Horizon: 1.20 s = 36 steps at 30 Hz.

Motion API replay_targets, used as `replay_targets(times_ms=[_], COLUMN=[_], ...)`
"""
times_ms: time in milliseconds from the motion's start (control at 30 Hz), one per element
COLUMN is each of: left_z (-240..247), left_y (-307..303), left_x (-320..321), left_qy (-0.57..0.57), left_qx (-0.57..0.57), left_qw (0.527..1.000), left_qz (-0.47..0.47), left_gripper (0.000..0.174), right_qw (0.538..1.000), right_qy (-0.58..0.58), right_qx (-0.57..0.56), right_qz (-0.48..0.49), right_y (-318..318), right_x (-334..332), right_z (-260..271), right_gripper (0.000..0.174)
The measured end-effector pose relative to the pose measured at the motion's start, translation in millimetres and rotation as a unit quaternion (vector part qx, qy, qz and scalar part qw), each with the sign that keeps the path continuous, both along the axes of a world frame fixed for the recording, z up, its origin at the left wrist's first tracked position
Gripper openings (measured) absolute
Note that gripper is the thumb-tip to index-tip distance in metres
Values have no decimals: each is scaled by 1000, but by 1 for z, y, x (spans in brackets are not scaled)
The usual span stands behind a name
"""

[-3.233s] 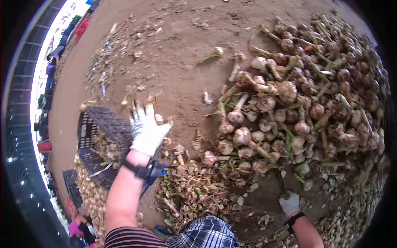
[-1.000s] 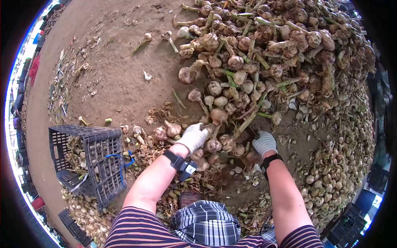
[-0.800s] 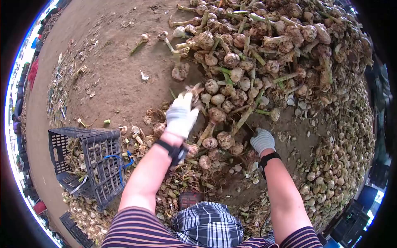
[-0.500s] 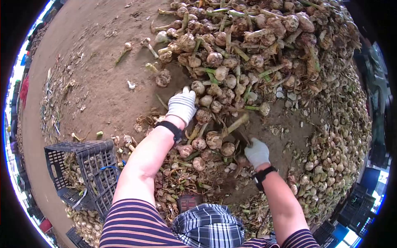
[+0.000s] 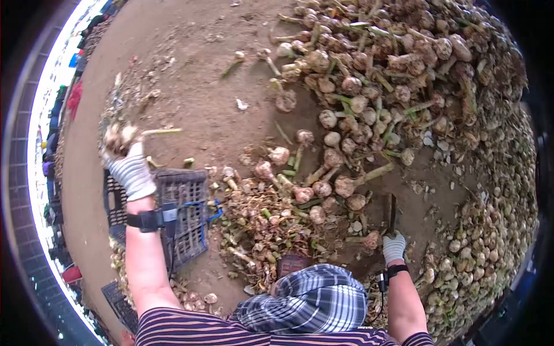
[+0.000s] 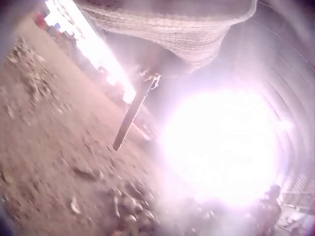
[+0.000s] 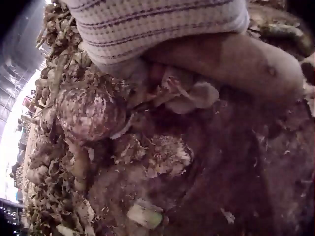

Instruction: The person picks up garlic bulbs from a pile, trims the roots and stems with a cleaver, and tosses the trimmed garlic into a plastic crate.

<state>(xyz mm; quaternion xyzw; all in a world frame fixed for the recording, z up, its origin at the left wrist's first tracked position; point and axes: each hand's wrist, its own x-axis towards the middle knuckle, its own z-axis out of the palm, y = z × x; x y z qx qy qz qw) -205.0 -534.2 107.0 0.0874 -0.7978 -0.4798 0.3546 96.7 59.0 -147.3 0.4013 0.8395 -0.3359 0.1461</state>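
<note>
My gloved left hand (image 5: 133, 175) is raised over the black plastic crate (image 5: 183, 199) at the left and grips garlic bulbs (image 5: 119, 138), blurred by motion. A cut garlic stem (image 6: 132, 117) sticks out beyond the glove in the left wrist view. Low on the right, my gloved right hand (image 5: 394, 248) grips a knife by its handle (image 7: 236, 64), its dark blade (image 5: 393, 210) pointing away from me. A garlic bulb with a short stem (image 5: 371, 239) lies just left of this hand. In the right wrist view a large dirty bulb (image 7: 91, 113) sits close by.
A big heap of stemmed garlic (image 5: 398, 57) covers the far right. Trimmed bulbs (image 5: 467, 254) are piled at the near right. Stem and skin scraps (image 5: 259, 219) lie before my knees, beside a plaid cloth (image 5: 311, 300). Bare dirt (image 5: 208, 98) stretches at the far left.
My left hand has swung from the edge of the garlic heap leftward to the crate, with bulbs in its grip. The right hand still holds the knife near the same spot, slightly lower.
</note>
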Motion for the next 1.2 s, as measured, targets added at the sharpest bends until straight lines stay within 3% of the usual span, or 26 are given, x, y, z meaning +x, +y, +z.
replay_targets(times_ms=[67, 100, 133, 167, 200, 233, 267, 300, 367, 400, 433, 500, 533, 567, 633, 700, 767, 833, 900, 967, 1000, 1100, 1133, 1200], left_z=[2, 5, -18, -16, -49, -82, -58, -46, -69, -64, -88, -86, -101, -119, -129, -114, -113, -67, -82, -105, -90, -92, -87, -83], left_y=[-60, -70, -116, -112, -140, -211, -142, -109, -132, -105, -144, -133, -143, -174, -195, -155, -122, -37, -29, -15, 15, 61, 83, 115], left_x=[28, 48, 63, 72, 84, 88, 82, 74, 59, 47, 37, 23, 17, 13, 17, 13, 2, -15, -44, -78, -89, -128, -136, -151], left_qy=[31, -42, -106, -232, -192, -403, -383, -394, -384, -317, -393, -450, -421, -421, -416, -409, -413, -447, -466, -432, -431, -457, -455, -440], left_qx=[-23, 27, -17, -30, 30, 126, 155, 170, 396, 439, 357, 299, 307, 288, 304, 328, 281, 224, 167, 131, 154, -8, 37, -38], left_qw=[988, 984, 968, 928, 947, 870, 863, 866, 819, 823, 819, 791, 820, 851, 850, 835, 859, 855, 859, 889, 888, 887, 886, 884], left_qz=[146, 169, 229, 290, 257, 255, 291, 258, 157, 172, 219, 286, 238, 126, 113, 167, 111, 139, 130, 74, 40, -72, -81, -154], left_gripper=[40, 43, 45, 42, 46, 60, 63, 57, 58, 64, 65, 73, 49, 24, 18, 15, 14, 16, 16, 15, 14, 22, 25, 27], right_qw=[999, 998, 999, 999, 999, 999, 999, 999, 997, 1000, 1000, 998, 998, 999, 998, 998, 999, 998, 992, 996, 993, 989, 991, 991], right_qy=[42, 55, 46, 36, 37, 36, 34, 33, 54, 4, -6, -35, -31, -42, -51, -35, -37, -33, -30, -58, -95, -129, -109, -85], right_qx=[-5, -8, -7, -4, -13, -12, -20, -29, -58, -18, 13, -14, -14, -19, -25, -41, -32, -26, -122, -71, -21, -33, -31, -2], right_qz=[16, 10, 19, 26, 14, 21, 10, 0, -19, 7, 25, 50, 44, 28, 4, -23, 11, 47, -28, 14, 62, 69, 71, 100], right_y=[-2, 2, 5, 7, 1, 1, 0, -3, 0, -6, 8, 2, 5, 12, 16, 9, 4, 6, 16, 16, 12, -3, 10, 16], right_x=[0, 4, 7, 5, 1, 0, -1, -3, 0, -10, 3, -7, -3, 7, 14, 9, 2, 3, 10, 9, 8, -14, 6, 18], right_z=[4, -7, -10, -11, 0, 4, 10, 10, 0, 17, -13, 10, -3, -17, -31, -18, 0, -6, -27, -24, -16, 23, -16, -38], right_gripper=[24, 24, 23, 22, 20, 20, 20, 20, 19, 19, 18, 23, 23, 28, 32, 20, 21, 22, 27, 32, 37, 40, 43, 43])
